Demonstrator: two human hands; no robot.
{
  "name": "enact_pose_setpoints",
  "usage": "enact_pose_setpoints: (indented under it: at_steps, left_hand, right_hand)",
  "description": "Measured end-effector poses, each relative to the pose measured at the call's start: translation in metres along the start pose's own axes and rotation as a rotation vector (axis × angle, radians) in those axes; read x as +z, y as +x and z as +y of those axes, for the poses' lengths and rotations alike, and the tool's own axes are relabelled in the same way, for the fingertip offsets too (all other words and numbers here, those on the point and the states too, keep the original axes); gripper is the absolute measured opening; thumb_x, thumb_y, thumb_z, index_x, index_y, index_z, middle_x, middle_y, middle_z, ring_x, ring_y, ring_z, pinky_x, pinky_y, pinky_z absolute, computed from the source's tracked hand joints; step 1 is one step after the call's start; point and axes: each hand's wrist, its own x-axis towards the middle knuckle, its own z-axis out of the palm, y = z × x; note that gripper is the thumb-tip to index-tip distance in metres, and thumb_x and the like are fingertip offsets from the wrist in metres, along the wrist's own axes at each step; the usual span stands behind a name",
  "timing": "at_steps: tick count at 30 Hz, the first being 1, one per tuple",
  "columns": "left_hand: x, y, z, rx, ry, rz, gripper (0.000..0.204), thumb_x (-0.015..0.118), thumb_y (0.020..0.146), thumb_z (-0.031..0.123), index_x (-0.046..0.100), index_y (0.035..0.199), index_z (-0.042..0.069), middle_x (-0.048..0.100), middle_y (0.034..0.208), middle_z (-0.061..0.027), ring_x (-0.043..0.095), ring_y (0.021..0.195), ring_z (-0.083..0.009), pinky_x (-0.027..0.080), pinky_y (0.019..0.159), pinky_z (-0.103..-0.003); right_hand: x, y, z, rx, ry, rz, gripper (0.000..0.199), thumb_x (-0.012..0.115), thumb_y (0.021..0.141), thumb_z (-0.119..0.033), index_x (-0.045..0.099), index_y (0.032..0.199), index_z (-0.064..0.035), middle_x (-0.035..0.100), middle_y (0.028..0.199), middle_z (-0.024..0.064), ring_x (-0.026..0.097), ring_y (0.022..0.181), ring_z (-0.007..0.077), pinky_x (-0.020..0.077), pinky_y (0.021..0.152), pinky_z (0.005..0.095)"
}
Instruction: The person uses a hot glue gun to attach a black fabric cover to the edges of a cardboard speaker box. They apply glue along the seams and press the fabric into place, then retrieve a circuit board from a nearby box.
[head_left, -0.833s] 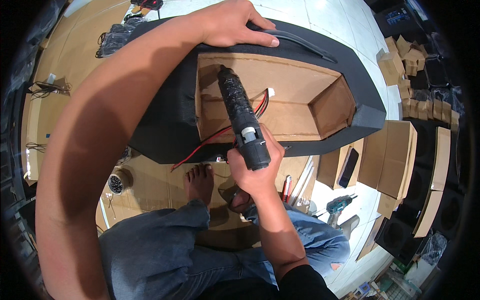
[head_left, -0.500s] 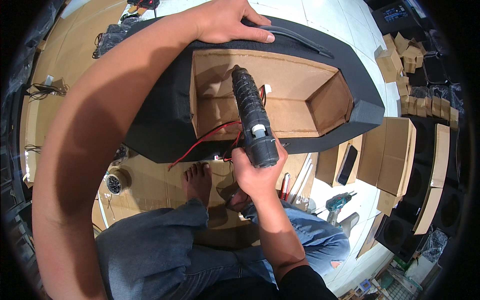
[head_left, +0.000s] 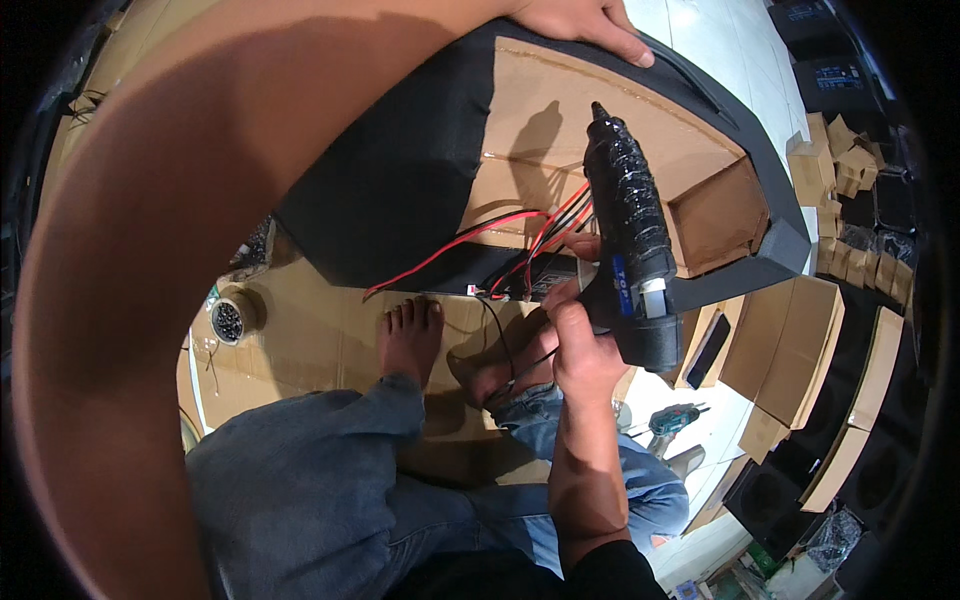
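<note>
Over the big black box point(head_left: 400, 165), the right hand point(head_left: 588, 358) grips a black glue gun point(head_left: 632, 205). The left hand point(head_left: 582, 20) rests on the box's far edge, by a black handle point(head_left: 690, 76); I can't tell if its fingers curl tight. Red and black wires point(head_left: 440, 252) droop over the near edge.

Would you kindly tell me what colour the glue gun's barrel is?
The glue gun's barrel is black; it shows best in the head view.

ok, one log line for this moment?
left hand: at black box far edge | right hand: gripping glue gun | red-black wires: across near edge
</note>
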Motion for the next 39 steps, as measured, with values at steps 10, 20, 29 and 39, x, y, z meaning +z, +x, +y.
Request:
enact_pose_setpoints:
  at_steps: [10, 20, 29, 39]
  left_hand:
    - [-0.002, 0.003, -0.011, -0.004, 0.078, 0.01, 0.047, 0.07, 0.092, 0.052, 0.079, 0.107, 0.009, 0.077, 0.099, -0.0194, 0.073, 0.089, -0.0313, 0.055, 0.084, -0.039]
    - [-0.002, 0.002, -0.006, -0.046, 0.069, 0.004, 0.048, 0.071, 0.091, 0.051, 0.079, 0.106, 0.006, 0.077, 0.099, -0.0204, 0.074, 0.088, -0.0326, 0.055, 0.084, -0.039]
    - [0.007, 0.005, -0.006, -0.015, 0.03, 0.011, 0.048, 0.071, 0.091, 0.051, 0.078, 0.107, 0.006, 0.077, 0.1, -0.0203, 0.074, 0.089, -0.0322, 0.056, 0.086, -0.038]
    - [-0.003, -0.004, -0.001, -0.035, 0.043, 0.025, 0.051, 0.071, 0.09, 0.051, 0.077, 0.108, 0.004, 0.076, 0.098, -0.0231, 0.073, 0.086, -0.0347, 0.056, 0.084, -0.04]
  right_hand:
    - [0.004, 0.031, -0.002, -0.304, -0.36, -0.064, 0.042, 0.078, 0.072, -0.013, 0.068, 0.107, 0.0062, 0.071, 0.102, 0.0208, 0.072, 0.093, 0.0337, 0.0551, 0.085, 0.0352]
    - [0.008, 0.058, -0.012, -0.416, -0.455, -0.046, 0.033, 0.072, 0.065, -0.01, 0.067, 0.096, 0.0017, 0.063, 0.082, 0.014, 0.064, 0.07, 0.0287, 0.0528, 0.072, 0.0329]
    - [0.011, 0.057, -0.002, -0.337, -0.472, -0.032, 0.031, 0.075, 0.068, -0.009, 0.068, 0.097, 0.0001, 0.066, 0.083, 0.0134, 0.066, 0.071, 0.029, 0.0537, 0.072, 0.0337]
    - [0.016, 0.059, -0.009, -0.343, -0.454, -0.048, 0.03, 0.076, 0.067, -0.009, 0.068, 0.094, 0.0002, 0.066, 0.082, 0.0138, 0.067, 0.07, 0.0297, 0.0541, 0.07, 0.0332]
